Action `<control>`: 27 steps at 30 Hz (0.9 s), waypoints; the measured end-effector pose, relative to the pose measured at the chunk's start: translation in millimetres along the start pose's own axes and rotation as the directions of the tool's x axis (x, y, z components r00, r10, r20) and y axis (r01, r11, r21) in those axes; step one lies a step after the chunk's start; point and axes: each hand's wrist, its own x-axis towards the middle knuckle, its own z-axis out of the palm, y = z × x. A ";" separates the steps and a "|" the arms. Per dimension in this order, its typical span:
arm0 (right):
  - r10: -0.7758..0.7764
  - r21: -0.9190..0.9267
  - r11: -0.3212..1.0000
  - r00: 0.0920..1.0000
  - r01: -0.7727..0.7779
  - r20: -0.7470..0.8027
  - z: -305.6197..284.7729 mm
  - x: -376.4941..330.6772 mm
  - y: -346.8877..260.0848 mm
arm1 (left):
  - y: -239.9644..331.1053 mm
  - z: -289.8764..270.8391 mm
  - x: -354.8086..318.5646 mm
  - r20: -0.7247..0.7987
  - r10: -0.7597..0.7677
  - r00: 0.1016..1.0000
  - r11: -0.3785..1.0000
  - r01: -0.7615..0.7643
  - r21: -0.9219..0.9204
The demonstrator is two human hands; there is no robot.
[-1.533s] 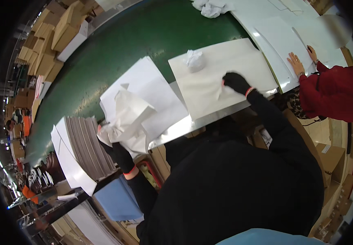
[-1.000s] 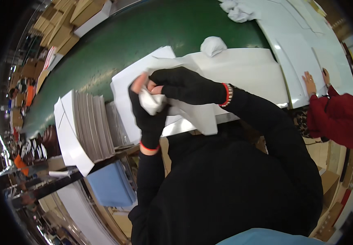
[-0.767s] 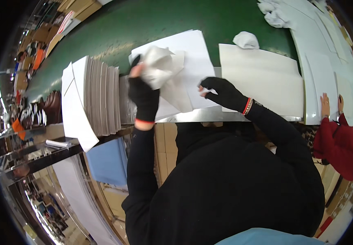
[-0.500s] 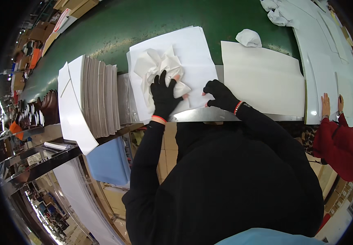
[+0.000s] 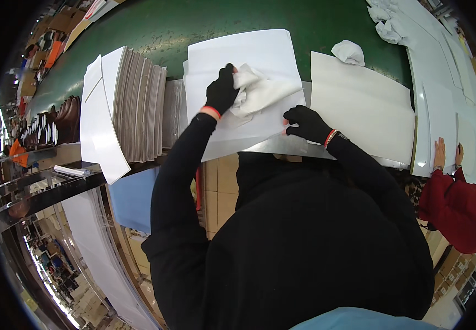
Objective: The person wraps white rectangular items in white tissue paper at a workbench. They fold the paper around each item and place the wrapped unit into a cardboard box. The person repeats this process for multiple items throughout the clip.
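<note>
My left hand (image 5: 222, 91), in a black fingertip-less glove, is closed on a crumpled white cloth (image 5: 265, 93). The cloth is bunched on the top white sheet (image 5: 238, 49) of a small pile in front of me. My right hand (image 5: 308, 124), gloved the same way, has its fingers curled at the lower right edge of that sheet, thumb and fingertips close together on it. A metal strip (image 5: 282, 144) shows under the near edge of the pile.
Left of the pile stands a thick stack of boards (image 5: 141, 110). An off-white sheet (image 5: 359, 104) lies to the right, with a crumpled white wad (image 5: 348, 53) behind it. Beyond is the green tabletop (image 5: 161, 38). At far right, another person's hands (image 5: 440, 153) rest on a white surface.
My left hand has bunched the cloth tighter and moved it up and to the right across the sheet. My right hand remains at the sheet's edge. The whole view has shifted slightly.
</note>
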 end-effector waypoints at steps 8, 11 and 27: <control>-0.072 -0.171 0.983 0.997 0.067 -0.028 30.9 -0.5 18.7 | 53.9 19.9 -53.2 -0.122 0.392 0.912 0.877 -0.330 0.350; -0.062 -0.214 0.975 0.998 0.062 0.007 26.9 1.8 11.8 | 66.0 23.5 -78.9 0.077 0.058 0.995 0.972 -0.074 0.223; -0.392 -0.316 0.877 0.919 0.362 -0.034 -28.2 -18.8 -75.5 | 73.6 -7.2 -76.5 0.028 0.304 0.952 0.902 -0.297 0.313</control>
